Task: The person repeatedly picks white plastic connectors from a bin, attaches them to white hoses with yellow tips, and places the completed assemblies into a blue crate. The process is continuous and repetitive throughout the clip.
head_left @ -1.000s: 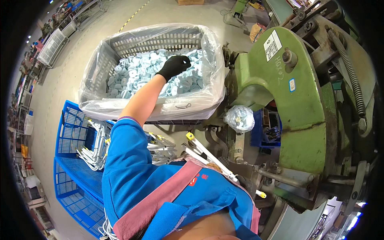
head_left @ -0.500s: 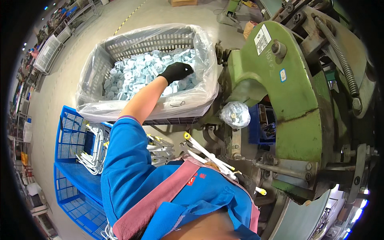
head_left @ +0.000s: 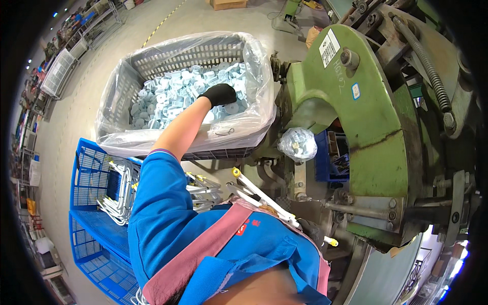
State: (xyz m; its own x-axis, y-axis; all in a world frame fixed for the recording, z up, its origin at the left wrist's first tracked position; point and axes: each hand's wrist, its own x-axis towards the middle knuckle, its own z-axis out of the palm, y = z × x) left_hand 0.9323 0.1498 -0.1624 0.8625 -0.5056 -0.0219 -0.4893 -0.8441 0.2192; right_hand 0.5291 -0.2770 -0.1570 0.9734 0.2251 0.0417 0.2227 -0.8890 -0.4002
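My left hand (head_left: 220,95), in a black glove, is over the right part of a heap of pale blue-grey plastic pieces (head_left: 175,87). Its fingers are curled in, and whatever they hold is hidden. The pieces are small, round and blocky, and fill a crate (head_left: 178,55) lined with clear plastic film. In front of my chest lie white tubes (head_left: 262,192) with yellow ends. Beside them a dark glove on my right hand (head_left: 311,231) shows only in part. It is close to the tubes, but its fingers are hidden behind my clothing.
A large green press (head_left: 371,122) stands at the right, with a coil spring (head_left: 424,63). A film-wrapped bundle (head_left: 298,145) sits at its throat, by a blue bin (head_left: 325,157). Blue crates (head_left: 96,223) at the left hold bent white tubes (head_left: 119,195).
My left hand has drawn back slightly to the left over the heap, and its fingers look more curled. The view has shifted a little. My right hand stays by the tubes.
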